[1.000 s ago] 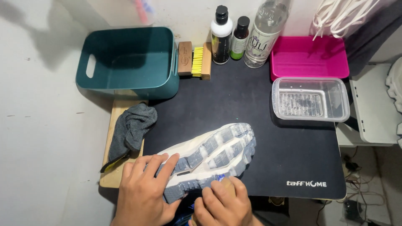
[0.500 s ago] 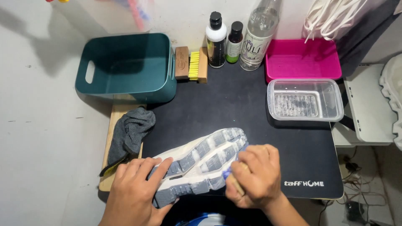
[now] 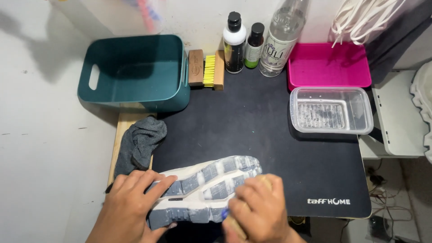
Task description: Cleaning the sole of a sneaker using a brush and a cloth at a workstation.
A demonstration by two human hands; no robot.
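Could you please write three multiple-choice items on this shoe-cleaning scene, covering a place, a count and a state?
1. Where does the grey cloth lie?
A. left of the shoe
B. in the pink tray
C. in the teal bin

2. How many bottles stand at the back of the black mat?
A. one
B. three
C. five

3. How does the shoe lie?
A. sole up
B. sole down
C. inside the clear container

Answers: 1 A, the cloth lies beside the left hand. 2 B, three stand in a row. 3 A, the tread faces the camera.
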